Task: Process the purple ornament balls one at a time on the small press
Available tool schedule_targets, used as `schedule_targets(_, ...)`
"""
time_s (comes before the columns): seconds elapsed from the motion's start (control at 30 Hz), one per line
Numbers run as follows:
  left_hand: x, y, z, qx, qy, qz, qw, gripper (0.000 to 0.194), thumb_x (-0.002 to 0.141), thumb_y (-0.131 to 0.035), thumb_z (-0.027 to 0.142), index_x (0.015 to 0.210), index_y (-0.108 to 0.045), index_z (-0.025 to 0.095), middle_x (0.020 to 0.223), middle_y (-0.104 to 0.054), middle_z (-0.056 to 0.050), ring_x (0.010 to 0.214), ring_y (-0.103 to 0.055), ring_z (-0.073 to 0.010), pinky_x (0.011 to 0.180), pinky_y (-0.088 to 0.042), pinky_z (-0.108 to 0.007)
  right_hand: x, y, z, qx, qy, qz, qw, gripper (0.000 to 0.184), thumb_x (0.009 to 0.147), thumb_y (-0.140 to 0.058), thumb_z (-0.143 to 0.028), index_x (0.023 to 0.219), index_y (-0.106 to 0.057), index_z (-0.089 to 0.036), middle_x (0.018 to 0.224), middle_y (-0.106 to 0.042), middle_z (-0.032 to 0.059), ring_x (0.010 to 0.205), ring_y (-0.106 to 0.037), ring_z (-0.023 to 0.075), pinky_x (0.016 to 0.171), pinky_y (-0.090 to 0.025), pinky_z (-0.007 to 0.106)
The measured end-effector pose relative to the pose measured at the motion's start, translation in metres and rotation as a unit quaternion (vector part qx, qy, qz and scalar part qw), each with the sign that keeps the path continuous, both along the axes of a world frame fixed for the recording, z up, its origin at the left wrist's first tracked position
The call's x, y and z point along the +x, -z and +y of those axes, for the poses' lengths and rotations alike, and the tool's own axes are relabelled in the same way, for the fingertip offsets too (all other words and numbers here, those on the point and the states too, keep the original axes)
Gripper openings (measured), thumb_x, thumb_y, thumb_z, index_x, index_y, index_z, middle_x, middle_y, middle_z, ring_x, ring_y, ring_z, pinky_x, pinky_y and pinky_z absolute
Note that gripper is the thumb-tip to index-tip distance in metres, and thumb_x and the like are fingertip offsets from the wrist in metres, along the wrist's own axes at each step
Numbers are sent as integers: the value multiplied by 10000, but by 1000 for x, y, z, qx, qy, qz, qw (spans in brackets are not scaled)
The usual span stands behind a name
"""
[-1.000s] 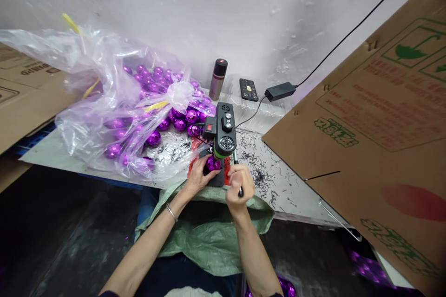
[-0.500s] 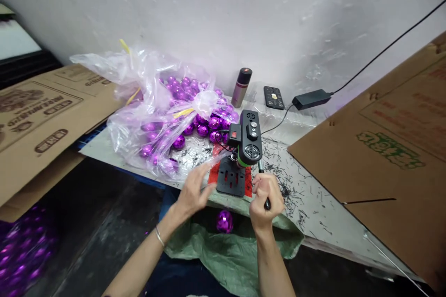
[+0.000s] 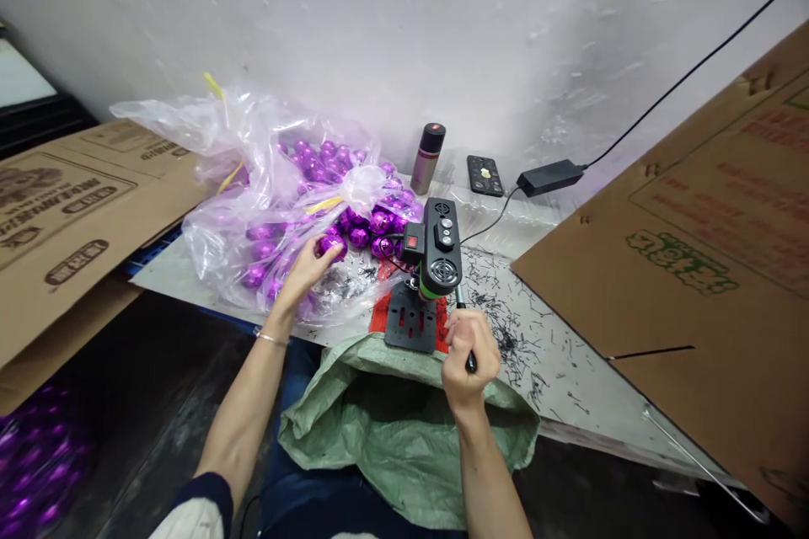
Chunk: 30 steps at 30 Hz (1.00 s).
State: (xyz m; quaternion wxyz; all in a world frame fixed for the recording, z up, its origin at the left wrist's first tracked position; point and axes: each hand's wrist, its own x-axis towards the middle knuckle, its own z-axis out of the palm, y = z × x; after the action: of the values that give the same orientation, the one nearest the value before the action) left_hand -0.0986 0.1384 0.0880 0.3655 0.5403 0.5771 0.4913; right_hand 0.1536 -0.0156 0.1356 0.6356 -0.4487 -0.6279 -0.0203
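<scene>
My left hand (image 3: 309,267) reaches into the mouth of a clear plastic bag (image 3: 246,143), its fingers closed on a shiny purple ball (image 3: 332,248). More purple balls (image 3: 380,221) lie in and in front of the bag. My right hand (image 3: 471,351) is wrapped round the black-tipped lever handle (image 3: 471,363) of a small black bench machine (image 3: 443,248). Under the machine's head is a slotted black base plate (image 3: 410,322) with nothing on it, set on a red sheet (image 3: 380,313). A green woven sack (image 3: 404,446) hangs wide-mouthed below the table's front edge.
Behind the machine stand a spray can (image 3: 428,158) and a phone (image 3: 484,175), beside a black power adapter (image 3: 550,177). Cardboard boxes flank the table, left (image 3: 76,210) and right (image 3: 683,253). Black scraps (image 3: 506,328) litter the tabletop. Another heap of purple balls (image 3: 44,455) sits low at left.
My left hand has moved from beside the base plate to the bag and taken hold of a purple ball. The ball that was falling above the sack is out of sight. My right hand stays on the lever.
</scene>
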Motion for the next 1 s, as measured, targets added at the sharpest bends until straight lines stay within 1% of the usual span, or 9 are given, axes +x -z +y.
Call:
schedule_targets(0.1, 12, -1, -28, -91, 48, -233, 967, 481, 884, -730, 510, 1207, -706, 155, 1149, -761, -124, 1017, -738, -259, 949, -628, -454, -1, -8, 1, -7, -1, 18, 1000, 340, 1003, -437, -83, 695, -468, -224, 679, -538, -8, 649, -543, 131, 609, -415, 296)
schedule_targets(0.17, 25, 5, -48, -126, 73, -297, 944, 470, 882, -741, 532, 1167, -724, 159, 1120, -776, -121, 1019, -747, -259, 953, -638, -449, -1, -15, 3, -17, 4, 33, 999, 347, 1013, -448, -107, 687, -465, -224, 670, -528, -11, 638, -533, 129, 603, -409, 296)
schedule_targets(0.23, 42, 17, -66, -143, 91, -304, 937, 491, 887, -731, 568, 1161, -727, 160, 1116, -783, -124, 1044, -750, -272, 956, -641, -448, -1, -22, 5, -31, 8, 45, 998, 360, 1025, -453, -137, 675, -458, -224, 655, -508, -17, 624, -523, 125, 599, -402, 296)
schedule_targets(0.37, 78, 47, -83, -139, 105, -234, 957, 607, 865, -743, 599, 1280, -672, 162, 1225, -765, -139, 1122, -738, -285, 989, -609, -437, 1, -30, 6, -43, 5, 44, 998, 388, 1037, -456, -169, 653, -433, -225, 631, -463, -26, 614, -511, 119, 598, -387, 293)
schedule_targets(0.47, 99, 61, -87, -99, 106, -160, 976, 619, 855, -763, 549, 1340, -631, 187, 1310, -738, -123, 1214, -700, -270, 1067, -547, -419, 1, -29, 6, -45, 0, 42, 998, 379, 1035, -457, -164, 661, -438, -225, 638, -459, -26, 621, -506, 118, 601, -386, 291)
schedule_targets(0.6, 113, 67, -90, -32, 100, -49, 993, 538, 815, -826, 440, 1291, -677, 237, 1324, -733, -95, 1269, -658, -290, 1127, -473, -447, 1, -26, 3, -41, -11, 45, 998, 362, 1027, -450, -134, 676, -442, -223, 655, -467, -24, 636, -496, 117, 609, -389, 290)
schedule_targets(0.73, 116, 71, -93, 9, 77, 75, 994, 522, 796, -858, 372, 1282, -695, 272, 1334, -729, -90, 1299, -624, -330, 1167, -384, -524, 2, -24, 2, -38, -4, 35, 999, 347, 1021, -453, -129, 688, -452, -225, 663, -479, -19, 641, -506, 123, 609, -395, 294)
schedule_targets(0.9, 117, 76, -93, 31, 89, 141, 986, 532, 831, -844, 384, 1323, -670, 275, 1340, -722, -98, 1300, -619, -325, 1163, -366, -521, 2, -22, 1, -36, -9, 32, 999, 343, 1012, -443, -102, 691, -460, -222, 678, -497, -15, 657, -513, 122, 616, -411, 288)
schedule_targets(1.0, 120, 78, -94, 60, 110, 173, 977, 550, 859, -823, 413, 1360, -644, 273, 1357, -711, -112, 1328, -603, -327, 1198, -311, -541, 1, -21, 0, -33, -5, 30, 999, 338, 1009, -446, -101, 693, -472, -221, 682, -515, -9, 673, -537, 127, 620, -422, 290)
